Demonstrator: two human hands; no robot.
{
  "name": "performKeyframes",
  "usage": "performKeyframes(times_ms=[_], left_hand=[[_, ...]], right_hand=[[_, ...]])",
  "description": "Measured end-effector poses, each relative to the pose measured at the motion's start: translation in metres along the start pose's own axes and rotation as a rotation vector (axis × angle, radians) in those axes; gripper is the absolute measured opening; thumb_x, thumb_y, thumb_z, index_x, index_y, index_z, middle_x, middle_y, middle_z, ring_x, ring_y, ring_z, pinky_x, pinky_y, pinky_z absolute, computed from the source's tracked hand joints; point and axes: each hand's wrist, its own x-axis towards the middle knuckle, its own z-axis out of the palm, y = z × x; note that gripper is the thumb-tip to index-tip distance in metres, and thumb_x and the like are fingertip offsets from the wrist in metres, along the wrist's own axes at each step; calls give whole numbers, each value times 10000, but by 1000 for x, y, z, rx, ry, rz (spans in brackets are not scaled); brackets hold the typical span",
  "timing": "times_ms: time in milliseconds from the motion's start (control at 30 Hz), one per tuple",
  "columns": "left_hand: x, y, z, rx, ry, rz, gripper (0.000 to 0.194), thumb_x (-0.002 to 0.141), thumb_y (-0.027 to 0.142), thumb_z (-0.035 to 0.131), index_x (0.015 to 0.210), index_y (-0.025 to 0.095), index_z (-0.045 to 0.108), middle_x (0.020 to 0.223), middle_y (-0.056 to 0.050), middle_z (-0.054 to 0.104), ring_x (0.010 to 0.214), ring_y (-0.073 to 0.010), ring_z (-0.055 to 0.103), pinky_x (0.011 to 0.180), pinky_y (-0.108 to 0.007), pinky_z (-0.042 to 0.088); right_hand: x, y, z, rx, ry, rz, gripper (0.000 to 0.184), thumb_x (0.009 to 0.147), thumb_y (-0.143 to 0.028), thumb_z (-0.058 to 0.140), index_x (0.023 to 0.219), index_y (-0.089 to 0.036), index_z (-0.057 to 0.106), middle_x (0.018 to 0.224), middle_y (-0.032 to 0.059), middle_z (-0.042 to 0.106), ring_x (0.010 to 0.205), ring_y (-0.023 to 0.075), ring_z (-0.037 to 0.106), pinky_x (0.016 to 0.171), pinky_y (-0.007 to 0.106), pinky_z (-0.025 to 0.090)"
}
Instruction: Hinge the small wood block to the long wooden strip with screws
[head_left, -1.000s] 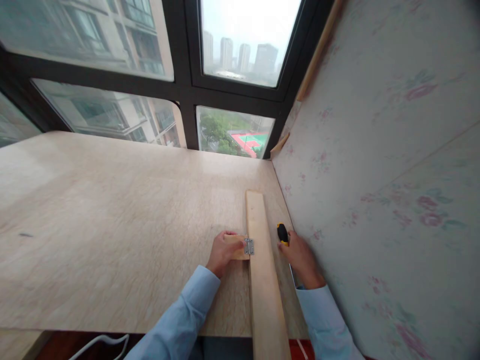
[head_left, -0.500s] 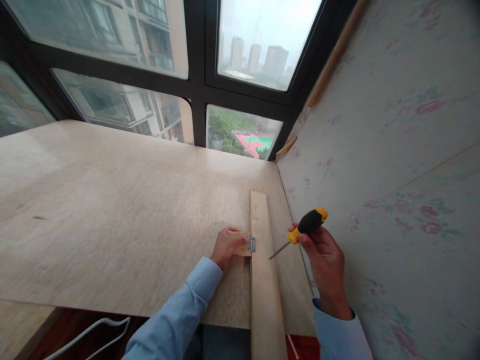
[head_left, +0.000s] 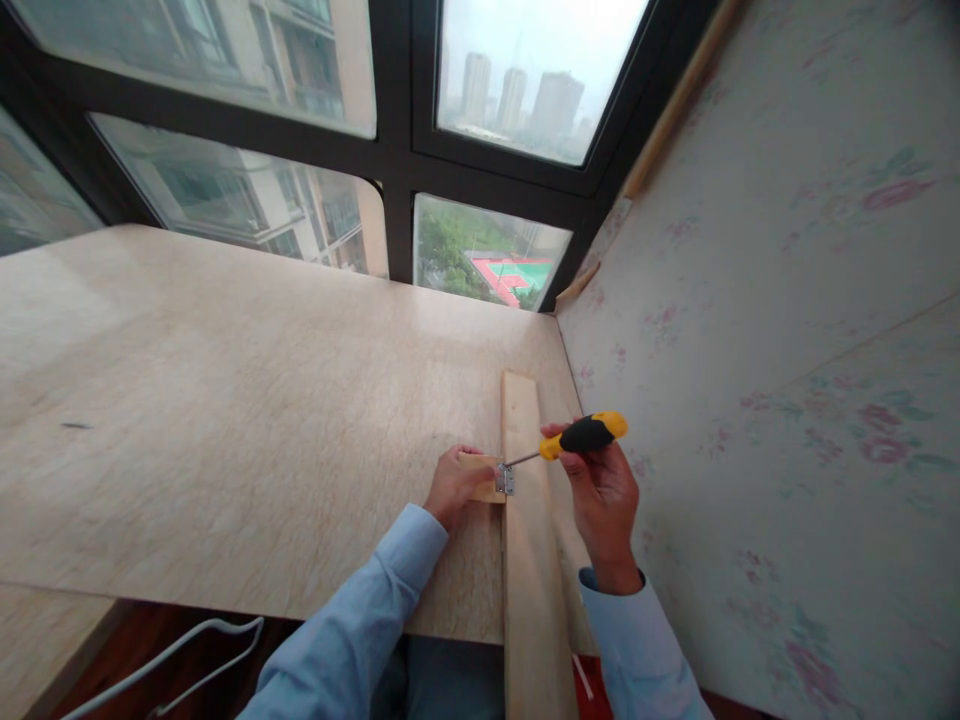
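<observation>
A long wooden board (head_left: 531, 560) lies lengthwise on the stone-patterned counter, its near end sticking out past the front edge. Against its left side sits a short wooden block (head_left: 480, 492), gripped by my left hand (head_left: 452, 486) with the thumb on top. A silver metal hinge (head_left: 505, 481) spans the joint between block and board, close to my left thumb. My right hand (head_left: 606, 495) holds a yellow and black screwdriver (head_left: 585, 435), its shaft slanting down to the left. The tip is at the hinge's upper part; whether a screw is under it I cannot tell.
The counter (head_left: 247, 420) stretches left to dark-framed windows (head_left: 397, 160). A flowered wall (head_left: 750, 420) rises close on the right. A small dark thin object (head_left: 76, 426) lies at far left. Below the front edge are a white bent tube (head_left: 202, 630) and something red (head_left: 589, 685).
My right hand has turned the screwdriver from pointing back toward me to pointing left, then brought its tip to the hinge. My left hand stays on the block.
</observation>
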Motion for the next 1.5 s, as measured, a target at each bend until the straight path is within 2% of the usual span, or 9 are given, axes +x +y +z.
performKeyframes(times_ms=[167,400,833,1267,1367,1500], left_hand=[[1,1,1,42,16,-9,373,498,91,806,793,147,585,665,9,633,559,-137,594,507,-234,488],[0,3,2,57,13,-31,369,526,72,781,821,148,572,674,5,641,567,-144,600,510,-243,496],[1,2,1,80,13,-14,357,525,77,776,814,141,577,664,14,631,557,-126,582,499,-223,489],[2,-2,0,56,7,-7,374,508,88,779,815,142,573,670,13,628,565,-134,585,506,-235,490],[3,-2,-1,63,9,1,377,500,96,785,809,142,575,670,10,629,567,-137,586,503,-235,487],[1,0,0,44,9,-12,382,500,96,779,820,144,574,672,9,634,566,-135,587,508,-236,490]], right_hand=[[3,4,4,8,-25,-1,153,914,-311,620,1035,-219,621,1040,63,750,960,214,713,845,390,587],[5,4,4,68,-10,-5,173,916,-269,630,1085,-230,627,1059,51,741,990,205,700,848,368,583],[8,4,5,69,-67,-8,145,881,-236,665,1025,-223,657,1005,38,766,930,201,730,812,364,618],[13,6,11,112,2,59,189,838,-260,721,1010,-217,654,994,40,763,918,205,729,829,382,604],[13,9,12,126,39,83,263,797,-281,765,1016,-222,632,983,37,751,898,204,723,825,389,596],[15,17,12,41,121,66,442,660,-328,870,1001,-226,608,939,20,703,849,200,683,814,385,574]])
